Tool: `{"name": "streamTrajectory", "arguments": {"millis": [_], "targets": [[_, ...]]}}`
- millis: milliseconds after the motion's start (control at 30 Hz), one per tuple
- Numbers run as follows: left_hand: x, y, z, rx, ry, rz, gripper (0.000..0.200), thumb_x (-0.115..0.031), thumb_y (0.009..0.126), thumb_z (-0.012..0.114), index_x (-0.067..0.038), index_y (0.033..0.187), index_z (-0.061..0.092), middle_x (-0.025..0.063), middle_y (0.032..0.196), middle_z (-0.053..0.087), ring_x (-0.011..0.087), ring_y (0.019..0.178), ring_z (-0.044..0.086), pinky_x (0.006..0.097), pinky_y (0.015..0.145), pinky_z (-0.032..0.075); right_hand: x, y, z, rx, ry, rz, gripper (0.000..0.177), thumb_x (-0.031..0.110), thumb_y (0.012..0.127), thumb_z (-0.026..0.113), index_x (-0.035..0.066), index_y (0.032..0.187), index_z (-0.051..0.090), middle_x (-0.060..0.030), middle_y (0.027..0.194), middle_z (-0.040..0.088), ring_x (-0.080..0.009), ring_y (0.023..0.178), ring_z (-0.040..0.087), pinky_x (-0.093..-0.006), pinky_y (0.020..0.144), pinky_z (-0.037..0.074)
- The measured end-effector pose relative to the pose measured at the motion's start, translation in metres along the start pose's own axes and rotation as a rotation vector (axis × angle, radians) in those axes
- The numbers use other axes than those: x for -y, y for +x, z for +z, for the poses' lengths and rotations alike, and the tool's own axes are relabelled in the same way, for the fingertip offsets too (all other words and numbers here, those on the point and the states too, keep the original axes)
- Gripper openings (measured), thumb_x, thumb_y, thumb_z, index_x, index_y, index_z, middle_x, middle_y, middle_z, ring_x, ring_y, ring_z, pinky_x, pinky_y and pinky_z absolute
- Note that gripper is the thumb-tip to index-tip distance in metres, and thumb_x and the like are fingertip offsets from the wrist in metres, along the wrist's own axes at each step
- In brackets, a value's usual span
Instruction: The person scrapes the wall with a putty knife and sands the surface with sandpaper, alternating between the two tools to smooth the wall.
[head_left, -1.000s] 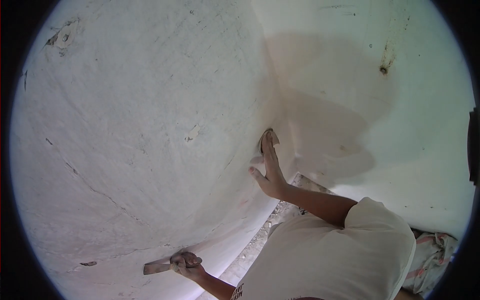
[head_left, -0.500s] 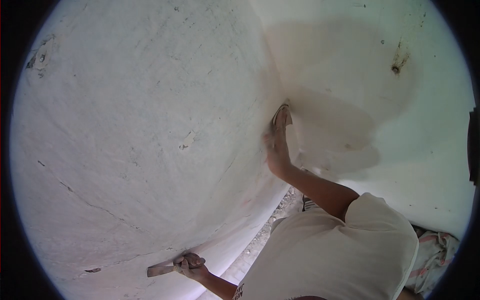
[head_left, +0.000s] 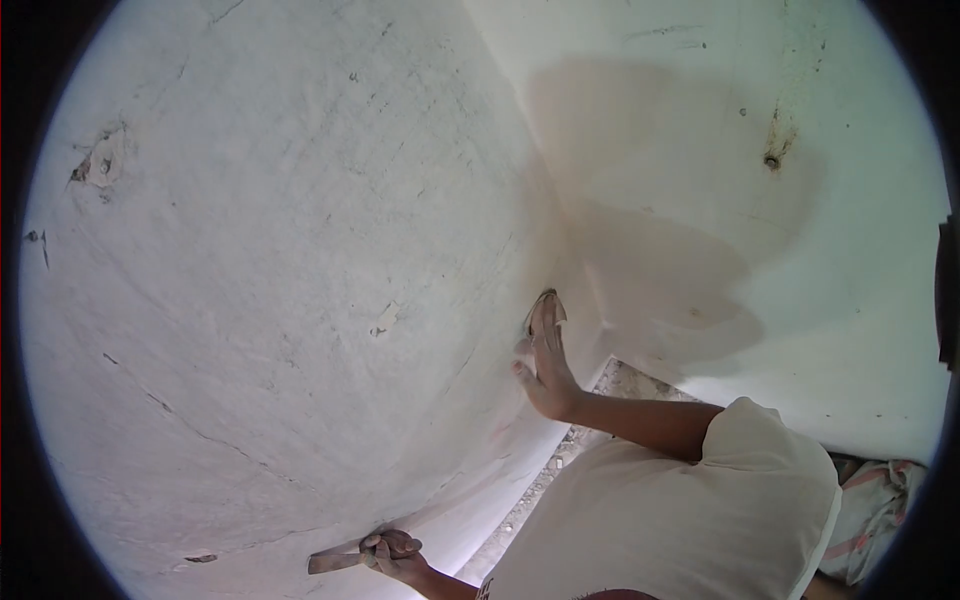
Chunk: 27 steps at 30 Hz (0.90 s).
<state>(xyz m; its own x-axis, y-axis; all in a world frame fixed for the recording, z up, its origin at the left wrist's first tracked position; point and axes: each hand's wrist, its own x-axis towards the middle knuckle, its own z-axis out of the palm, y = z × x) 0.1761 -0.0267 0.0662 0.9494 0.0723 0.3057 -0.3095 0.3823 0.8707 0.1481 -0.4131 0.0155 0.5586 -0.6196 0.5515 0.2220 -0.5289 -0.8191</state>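
Observation:
My right hand (head_left: pixel 547 365) lies against the left wall near the inside corner. Its fingers are pressed over a folded sheet of sandpaper (head_left: pixel 560 309), whose edges stick out around the fingertips. Low on the same wall, my left hand (head_left: pixel 393 556) grips a putty knife (head_left: pixel 335 563) with a flat blade. The blade points left, close to the wall surface; whether it touches cannot be made out. The knife's dark rounded handle is partly covered by my fingers. Whitish dust coats both hands.
The pale left wall (head_left: pixel 250 250) has cracks, chips and a patched spot (head_left: pixel 384 320). A rusty hole (head_left: pixel 771 161) marks the right wall (head_left: pixel 860 260). Rubble-strewn floor (head_left: pixel 630 378) shows below the corner. A striped cloth (head_left: pixel 872 515) lies at the lower right, beside my shirt.
My right hand has slid down the wall with the sandpaper, its wrist bending more. The whole view has shifted slightly. My left hand keeps its hold on the putty knife.

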Motion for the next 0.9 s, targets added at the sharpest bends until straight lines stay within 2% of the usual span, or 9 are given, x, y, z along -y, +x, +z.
{"name": "streamTrajectory", "arguments": {"millis": [33,200,233,333,467,567,700,800,900], "targets": [[0.003,0.001,0.004,0.048,0.044,0.101,0.011,-0.009,0.086,0.059,-0.008,0.096,0.054,0.003,0.052,0.039,0.0123,0.043,0.036,0.0218,0.033,0.031,-0.006,0.006,-0.002,-0.021,-0.061,-0.011,0.084,0.022,0.094,0.052,-0.007,0.148,-0.006,-0.0325,0.154,-0.009,-0.0477,0.143,-0.009,-0.0563,0.114,0.0],[0.0,-0.001,-0.004,0.067,0.024,0.032,0.011,-0.01,0.086,0.059,-0.008,0.095,0.054,0.0039,0.05,0.041,0.0127,0.042,0.038,0.0215,0.033,0.032,-0.01,0.05,-0.014,-0.195,0.006,0.155,0.084,0.021,0.094,0.054,-0.005,0.149,-0.005,-0.0303,0.155,-0.006,-0.0467,0.144,-0.004,-0.0548,0.115,0.003],[0.002,0.002,-0.002,0.075,0.025,0.044,0.011,-0.01,0.086,0.059,-0.008,0.095,0.054,0.0041,0.049,0.041,0.0126,0.041,0.038,0.0216,0.032,0.033,-0.014,0.035,-0.01,-0.123,-0.096,0.077,0.085,0.023,0.095,0.053,-0.004,0.149,-0.006,-0.0303,0.155,-0.007,-0.047,0.144,-0.003,-0.0581,0.114,0.004],[0.0,0.001,0.001,0.076,0.054,0.026,0.009,-0.009,0.086,0.058,-0.008,0.094,0.053,0.0041,0.049,0.041,0.0117,0.04,0.038,0.0223,0.03,0.032,0.002,-0.008,-0.01,0.144,-0.086,0.136,0.085,0.027,0.095,0.053,-0.003,0.149,-0.006,-0.0307,0.154,-0.006,-0.0475,0.144,-0.002,-0.0629,0.111,0.007],[0.001,0.0,0.001,0.042,0.039,0.02,0.01,-0.007,0.085,0.057,-0.008,0.095,0.055,0.004,0.05,0.042,0.0117,0.04,0.038,0.0228,0.029,0.033,-0.006,-0.005,-0.018,0.177,-0.13,0.114,0.087,0.028,0.093,0.055,0.0,0.15,-0.004,-0.0317,0.154,-0.005,-0.0504,0.142,0.002,-0.0674,0.108,0.01],[0.001,0.001,-0.002,0.082,-0.013,0.031,0.009,-0.007,0.086,0.058,-0.007,0.095,0.056,0.0045,0.051,0.043,0.0124,0.041,0.039,0.0236,0.031,0.034,-0.009,-0.005,-0.021,0.21,-0.191,0.138,0.076,0.016,0.095,0.051,-0.005,0.15,0.001,-0.0309,0.155,-0.002,-0.0464,0.144,0.001,-0.0531,0.114,0.013],[0.004,0.002,-0.007,0.123,-0.033,0.053,0.009,-0.006,0.087,0.059,-0.006,0.095,0.057,0.0051,0.052,0.044,0.0125,0.042,0.04,0.0249,0.032,0.034,-0.029,-0.009,-0.016,0.057,-0.077,-0.081,0.059,0.007,0.098,0.043,-0.004,0.149,0.016,-0.0278,0.156,0.006,-0.0393,0.146,0.006,-0.0394,0.116,0.018],[0.005,0.001,-0.006,0.091,-0.054,0.05,0.009,-0.005,0.086,0.06,-0.006,0.094,0.057,0.0048,0.052,0.044,0.0128,0.042,0.04,0.0252,0.033,0.035,-0.033,-0.008,-0.025,0.128,-0.165,-0.065,0.057,0.007,0.099,0.042,-0.005,0.148,0.017,-0.0266,0.156,0.008,-0.0392,0.146,0.008,-0.0414,0.116,0.017],[0.002,0.0,-0.003,0.096,-0.063,0.024,0.009,-0.004,0.087,0.057,-0.005,0.095,0.056,0.0056,0.053,0.045,0.0131,0.042,0.041,0.0246,0.035,0.037,-0.01,-0.014,-0.011,0.045,-0.029,0.027,0.055,0.005,0.099,0.04,-0.003,0.149,0.018,-0.0262,0.156,0.007,-0.0377,0.146,0.008,-0.0416,0.117,0.011]]}}
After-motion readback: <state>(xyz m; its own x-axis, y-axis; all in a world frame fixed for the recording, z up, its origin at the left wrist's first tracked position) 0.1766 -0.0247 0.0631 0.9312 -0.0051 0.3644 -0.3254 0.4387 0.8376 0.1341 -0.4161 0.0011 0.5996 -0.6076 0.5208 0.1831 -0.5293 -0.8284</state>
